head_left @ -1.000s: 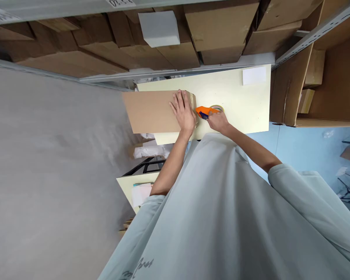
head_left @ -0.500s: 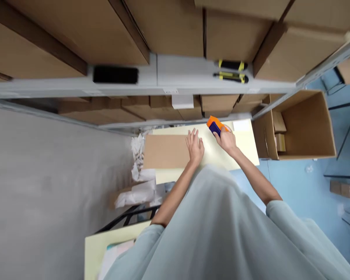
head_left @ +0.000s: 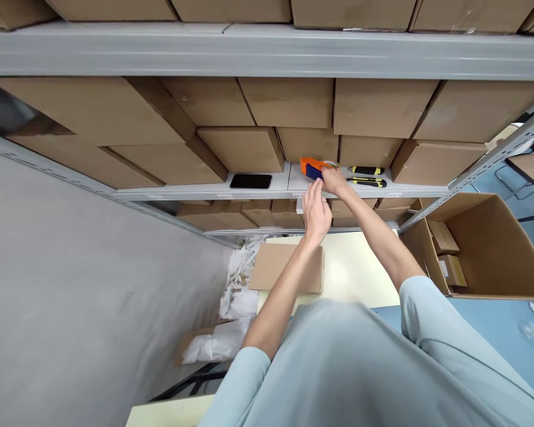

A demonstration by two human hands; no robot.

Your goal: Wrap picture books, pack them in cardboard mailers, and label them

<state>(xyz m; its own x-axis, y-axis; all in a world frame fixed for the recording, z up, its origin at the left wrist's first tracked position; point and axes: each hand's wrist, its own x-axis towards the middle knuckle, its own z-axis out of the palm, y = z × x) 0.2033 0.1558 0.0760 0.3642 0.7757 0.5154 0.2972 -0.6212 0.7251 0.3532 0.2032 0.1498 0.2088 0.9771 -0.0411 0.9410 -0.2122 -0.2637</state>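
My right hand (head_left: 333, 179) is closed around an orange and dark blue tape dispenser (head_left: 312, 167) with a roll of tape at its side. It holds the dispenser at the grey metal shelf (head_left: 285, 181), between a black phone (head_left: 251, 181) and two black and yellow utility knives (head_left: 367, 182). My left hand (head_left: 317, 212) is raised just below and beside the dispenser, its fingers stretched out and slightly bent, holding nothing I can see. Whether its fingertips touch the dispenser or my right hand, I cannot tell. A flat piece of cardboard (head_left: 289, 267) lies on the pale yellow table (head_left: 356, 267) below.
Stacked cardboard boxes (head_left: 289, 101) fill the shelves ahead. To the right stands a large open carton (head_left: 498, 249) with small boxes inside. Crumpled white packing paper (head_left: 240, 302) lies left of the table, near a grey wall (head_left: 93, 296).
Both hands have gone up from the table to the shelf, the right one carrying the tape dispenser. My left hand has left the flat cardboard. The camera view has tilted upward.
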